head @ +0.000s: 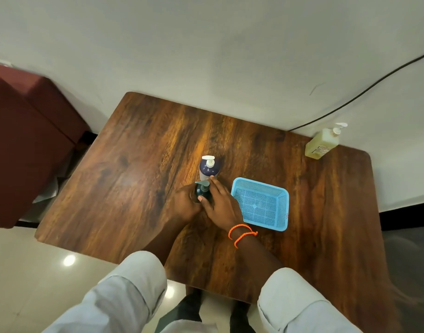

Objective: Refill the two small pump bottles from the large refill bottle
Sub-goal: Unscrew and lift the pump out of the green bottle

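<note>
A small dark teal pump bottle (202,189) stands upright near the middle of the wooden table (134,164). My left hand (185,204) wraps its body from the left and my right hand (220,200) grips it from the right, fingers by the pump neck. Just behind it stands a dark blue bottle with a white pump (209,167), touched by my right fingertip. The large pale yellow refill bottle (322,143), with a white pump, stands at the table's far right corner.
A light blue plastic mesh basket (262,204) with nothing in it sits right of my right hand. A dark red sofa (26,145) is left of the table. A black cable (364,92) runs along the wall behind.
</note>
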